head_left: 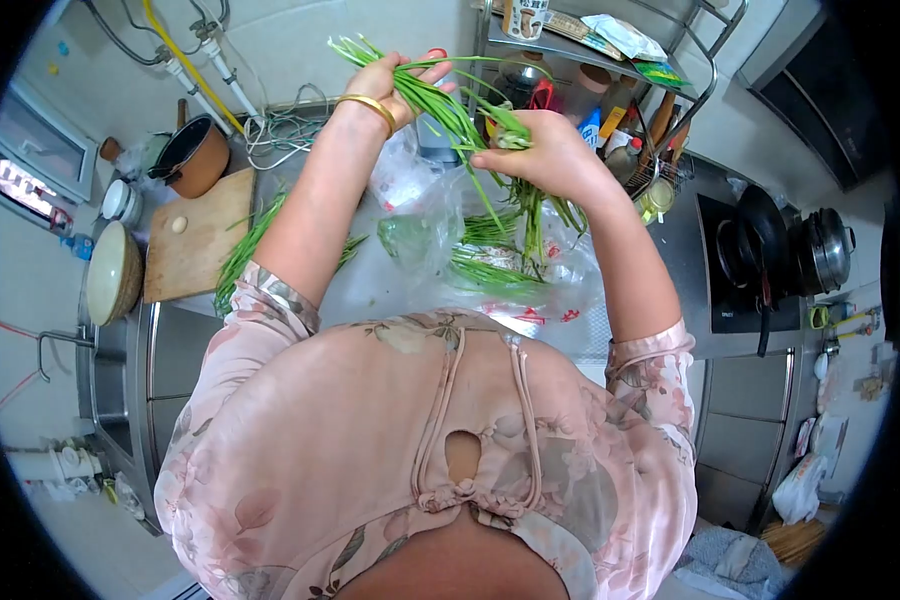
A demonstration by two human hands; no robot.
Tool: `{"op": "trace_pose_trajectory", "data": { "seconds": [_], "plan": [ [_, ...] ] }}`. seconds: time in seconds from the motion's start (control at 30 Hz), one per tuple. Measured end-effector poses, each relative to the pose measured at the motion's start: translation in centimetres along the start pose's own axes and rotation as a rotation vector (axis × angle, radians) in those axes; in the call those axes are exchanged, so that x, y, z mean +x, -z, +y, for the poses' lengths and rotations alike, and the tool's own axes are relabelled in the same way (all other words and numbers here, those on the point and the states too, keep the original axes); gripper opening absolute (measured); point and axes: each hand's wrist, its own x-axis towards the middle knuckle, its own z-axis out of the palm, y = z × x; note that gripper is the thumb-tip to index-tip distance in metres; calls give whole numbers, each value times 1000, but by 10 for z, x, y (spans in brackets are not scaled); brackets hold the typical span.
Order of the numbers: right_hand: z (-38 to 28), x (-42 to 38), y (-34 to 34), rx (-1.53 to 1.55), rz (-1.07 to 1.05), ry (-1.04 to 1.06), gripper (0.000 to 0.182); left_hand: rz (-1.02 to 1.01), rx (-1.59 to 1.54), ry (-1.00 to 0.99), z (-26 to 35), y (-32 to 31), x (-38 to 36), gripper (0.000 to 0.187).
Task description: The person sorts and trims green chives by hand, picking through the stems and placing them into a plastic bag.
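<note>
My left hand [402, 88], with a gold bangle at its wrist, is raised over the counter and holds a few long garlic chives [432, 100] across the palm. Their pale ends stick out to the left, and the green leaves trail down to the right. My right hand [548, 158] is closed around a thicker bunch of green stalks [532, 215] that hangs below it. Under both hands lies a clear plastic bag [440, 205] with more green stalks [495, 268] on it. Another pile of greens [245, 255] rests partly hidden behind my left forearm.
On the left are a wooden cutting board [202, 235] with a small pale round item, an orange pot [198, 160] and a bowl [115, 272]. A metal rack [590, 45] with jars and packets stands behind my right hand. A dark wok [760, 230] sits on the stove at right.
</note>
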Motion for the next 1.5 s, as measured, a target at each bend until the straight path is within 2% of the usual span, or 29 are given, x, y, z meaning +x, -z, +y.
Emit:
{"op": "trace_pose_trajectory", "data": {
  "seconds": [0.03,0.13,0.17,0.27,0.37,0.47,0.67,0.8,0.9,1.03,1.13,1.27,1.33,1.5],
  "plan": [
    [1,7,-4,-101,-17,20,39,-1,2,-4,1,0,-1,17],
    [6,16,-13,-85,-8,14,35,-14,-5,-1,3,1,-1,16],
    [7,16,-14,-105,11,54,29,-9,-4,-3,4,2,-1,16],
    [10,15,-12,166,-57,72,22,0,6,-4,3,5,1,16],
    [7,11,-5,276,-123,69,15,4,32,0,-3,11,8,16],
    [10,7,-5,253,-37,246,13,9,62,6,-13,10,13,16],
    [14,-15,10,323,15,264,13,85,-2,-14,-15,9,24,17],
    [21,-40,36,366,101,149,13,67,-90,58,1,25,30,23],
    [43,-51,45,476,196,187,11,148,-55,-18,5,14,16,29],
    [43,-70,61,553,91,-145,11,149,-99,-16,10,21,22,29],
    [47,-68,54,501,138,-186,15,193,-76,-60,9,14,15,28],
    [54,-57,44,316,-28,-184,21,97,-111,-2,13,30,32,24],
    [46,-51,31,298,-14,-155,26,26,-170,38,17,39,38,20],
    [52,-30,4,176,-66,-181,26,68,-133,-13,16,33,31,20]
  ]
}}
